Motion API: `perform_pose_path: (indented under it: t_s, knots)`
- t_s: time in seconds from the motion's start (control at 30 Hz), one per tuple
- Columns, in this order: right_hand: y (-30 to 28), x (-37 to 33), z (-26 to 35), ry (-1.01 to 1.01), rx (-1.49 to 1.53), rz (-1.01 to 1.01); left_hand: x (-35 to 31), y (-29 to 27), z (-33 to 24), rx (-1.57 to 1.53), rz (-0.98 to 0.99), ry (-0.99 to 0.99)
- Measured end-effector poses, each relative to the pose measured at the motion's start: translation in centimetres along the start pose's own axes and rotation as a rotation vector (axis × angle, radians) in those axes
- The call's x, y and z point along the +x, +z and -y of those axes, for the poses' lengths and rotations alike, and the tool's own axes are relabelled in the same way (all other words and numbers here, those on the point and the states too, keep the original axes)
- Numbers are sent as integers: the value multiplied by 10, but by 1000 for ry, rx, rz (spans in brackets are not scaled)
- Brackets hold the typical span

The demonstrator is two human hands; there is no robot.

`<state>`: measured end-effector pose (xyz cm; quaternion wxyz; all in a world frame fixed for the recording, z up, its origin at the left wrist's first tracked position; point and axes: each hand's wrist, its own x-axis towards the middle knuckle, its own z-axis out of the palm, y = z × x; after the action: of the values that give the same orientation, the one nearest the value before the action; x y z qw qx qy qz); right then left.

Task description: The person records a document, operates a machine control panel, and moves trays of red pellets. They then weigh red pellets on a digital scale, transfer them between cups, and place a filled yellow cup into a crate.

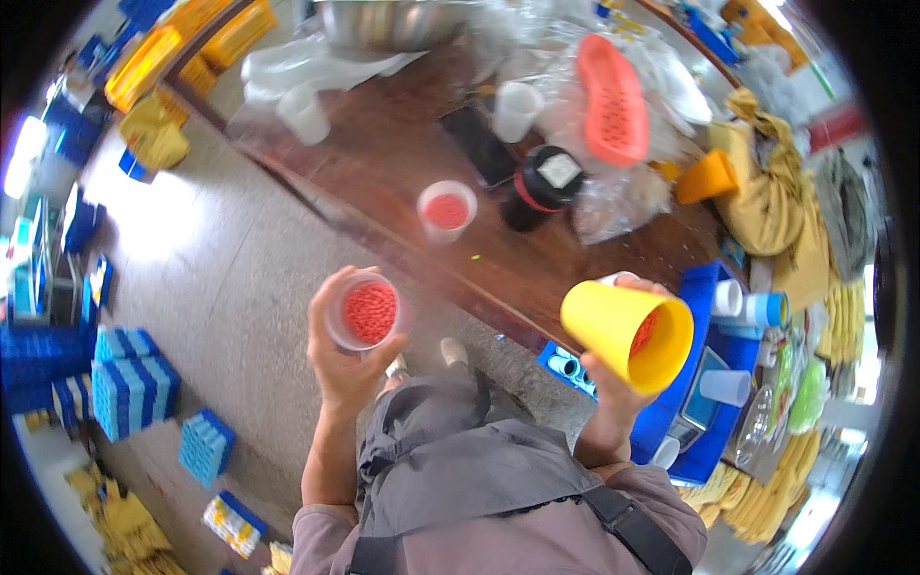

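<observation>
My left hand (347,359) is wrapped round a translucent plastic cup (331,321) with small red pellets (370,311) in it. In my right hand (613,379) is a yellow cup (599,311), tilted so that its mouth faces me; red pellets (645,333) show inside. A whitish rim pokes out behind the yellow cup by my fingers, mostly hidden. Beyond my hands, another translucent cup (446,233) with red pellets stands on the brown table (383,182).
On the table are a black jar (532,196), a dark phone (476,144), white cups (517,110), a red perforated scoop-like tray (611,96), plastic bags and a metal bowl (383,24). A blue bin (695,287) with a scale and cups stands at right. Blue stacks (134,383) sit on the floor at left.
</observation>
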<state>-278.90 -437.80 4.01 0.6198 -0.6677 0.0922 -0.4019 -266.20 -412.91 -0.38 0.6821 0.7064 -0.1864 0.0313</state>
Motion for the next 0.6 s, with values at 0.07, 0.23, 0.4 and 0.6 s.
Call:
perform_pose_path:
  t_s: [0.07,0.23,0.4,0.6]
  knots:
    - [38,4,8,-36,-205,371,-13,-28,18,-64,2,-129]
    - [197,-10,-15,-39,-81,795,-20,-116,61,13,-112,-267]
    - [387,-56,-66,22,8,943,19,-248,104,262,-206,-206]
    - [589,-69,-100,-4,-15,1052,95,-406,129,286,-180,-275]
